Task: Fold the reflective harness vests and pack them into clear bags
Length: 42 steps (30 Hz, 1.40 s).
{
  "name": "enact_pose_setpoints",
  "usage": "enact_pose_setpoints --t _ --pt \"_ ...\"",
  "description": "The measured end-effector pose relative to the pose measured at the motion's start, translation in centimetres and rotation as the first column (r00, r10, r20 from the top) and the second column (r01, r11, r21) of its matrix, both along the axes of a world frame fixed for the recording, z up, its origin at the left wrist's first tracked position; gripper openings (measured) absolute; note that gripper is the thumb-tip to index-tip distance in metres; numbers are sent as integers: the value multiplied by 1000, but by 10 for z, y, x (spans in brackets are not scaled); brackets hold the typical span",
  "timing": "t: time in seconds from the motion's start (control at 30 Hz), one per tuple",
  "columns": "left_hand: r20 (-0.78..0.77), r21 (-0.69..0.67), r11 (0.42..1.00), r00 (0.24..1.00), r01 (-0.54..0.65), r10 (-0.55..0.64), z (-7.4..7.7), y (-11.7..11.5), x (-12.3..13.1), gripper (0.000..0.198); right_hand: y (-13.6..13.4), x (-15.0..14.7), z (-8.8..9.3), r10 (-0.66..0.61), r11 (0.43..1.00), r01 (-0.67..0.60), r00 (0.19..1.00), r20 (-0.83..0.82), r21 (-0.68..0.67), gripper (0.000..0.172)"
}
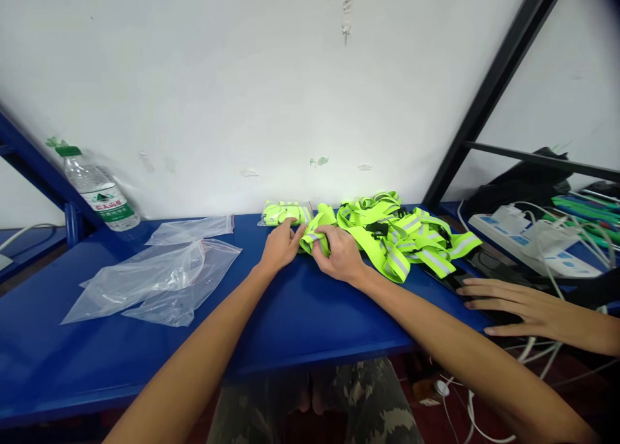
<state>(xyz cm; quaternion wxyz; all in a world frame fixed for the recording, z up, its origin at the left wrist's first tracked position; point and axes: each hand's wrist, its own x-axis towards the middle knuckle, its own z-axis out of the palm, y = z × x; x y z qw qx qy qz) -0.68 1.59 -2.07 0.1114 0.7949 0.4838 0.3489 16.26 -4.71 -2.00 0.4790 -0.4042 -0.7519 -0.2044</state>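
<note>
A folded section of neon yellow-green reflective strap is between my two hands on the blue table. My right hand is closed round its right part. At its left end is my left hand, thumb and fingers bent close against the strap; whether it grips is unclear. To the right lies a tangled heap of the same straps with black buckles. Just behind my left hand, a clear bag of packed yellow-green strap rests near the wall.
Clear zip bags lie at the left, with a tilted water bottle behind them. Another person's hand reaches in at the right over a dark device. Power strips and cables are beyond a black metal frame.
</note>
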Motion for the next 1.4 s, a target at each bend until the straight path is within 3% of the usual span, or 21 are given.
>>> enact_pose_setpoints --t 0.13,0.33,0.47,0.6,0.73,0.8,0.9,1.0,1.07,1.2,1.4 --pt "29 -91 992 996 -84 87 5 0 -2 54 0 1 0 -22 1000 22 1000 22 -17 20" --pt "22 -235 972 1000 -4 9 6 -1 -5 65 0 1 0 -36 999 37 998 46 -24 22" --pt "60 -209 978 998 4 8 3 -1 -6 70 1 2 -1 -74 997 75 997 12 -23 24" --pt "74 -174 978 989 -115 130 5 -1 -6 66 3 5 -2 -110 992 109 994 -7 -58 26" --pt "276 -197 975 948 -107 159 10 0 -6 61 7 9 -2 -120 990 116 991 -58 -80 29" --pt "466 -266 963 870 -36 161 14 1 -6 58 10 13 -2 -131 989 123 987 -96 -80 31" --pt "742 -425 890 627 167 237 22 3 -7 54 13 17 -1 -134 989 122 979 -157 -85 32" --pt "873 -464 779 365 421 323 29 3 -9 45 13 18 -1 -112 990 95 979 -170 -101 33" --pt "901 -435 730 263 527 346 31 3 -10 32 13 17 0 -95 990 76 982 -164 -117 34" --pt "917 -391 688 199 611 345 33 2 -14 16 9 14 2 -99 991 83 985 -142 -109 38" --pt "951 -309 701 212 643 225 33 -3 -14 38 2 10 5 -76 996 75 997 -18 -42 53"
